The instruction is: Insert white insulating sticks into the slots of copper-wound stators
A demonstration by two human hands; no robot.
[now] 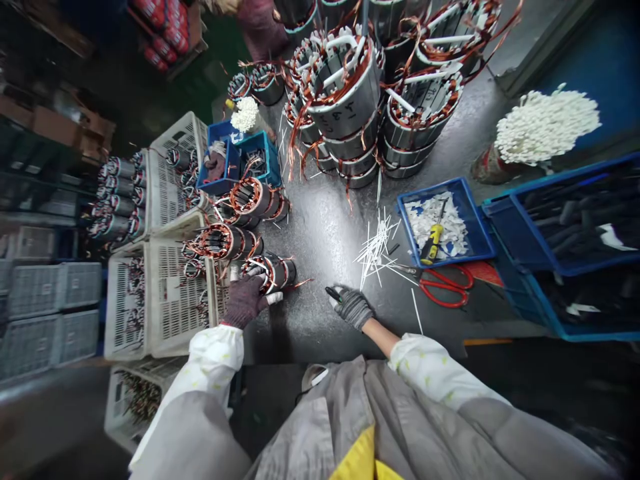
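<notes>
Left hand (246, 300) clasps a partly hidden, copper-wired grey cylinder (288, 272); right hand (353, 307) grips a half-covered black object (332, 293).

Head-worn camera looks forward and down from above the worktop (325, 230)

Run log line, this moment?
left maroon-gloved hand: on copper-wound metal cylinder; right grey-gloved hand: holding slim black object; red-handled scissors: tabletop

Wears gry/yel top (400, 413), wht prtd slv cvrs (431, 367), knit gloves (356, 309).
</notes>
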